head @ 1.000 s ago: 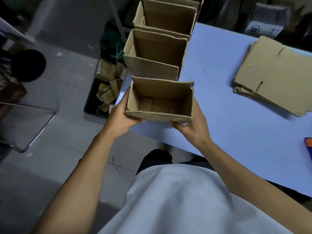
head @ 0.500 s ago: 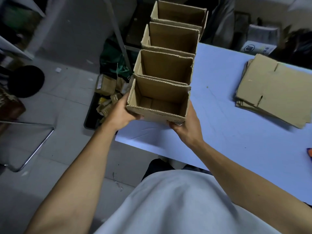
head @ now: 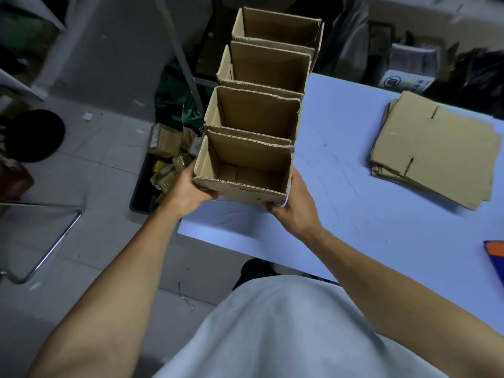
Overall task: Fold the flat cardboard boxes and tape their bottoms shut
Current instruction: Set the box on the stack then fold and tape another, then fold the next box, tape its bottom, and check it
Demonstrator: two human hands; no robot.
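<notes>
A pale blue table top point(head: 381, 214) fills the right half of the view. An orange and dark blue flat object point(head: 495, 257) lies at its right edge, cut off by the frame. On the grey tiled floor point(head: 95, 165) beside the table's left edge stands a black crate point(head: 139, 197) holding small brown packages point(head: 166, 137). A chrome tube frame point(head: 54, 241) sits at far left, near a round black stool seat point(head: 34, 135).

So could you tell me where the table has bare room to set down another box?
Bare table lies between the box row and the flat stack, and nearer, right of the right hand. The left edge is crowded with boxes.
</notes>
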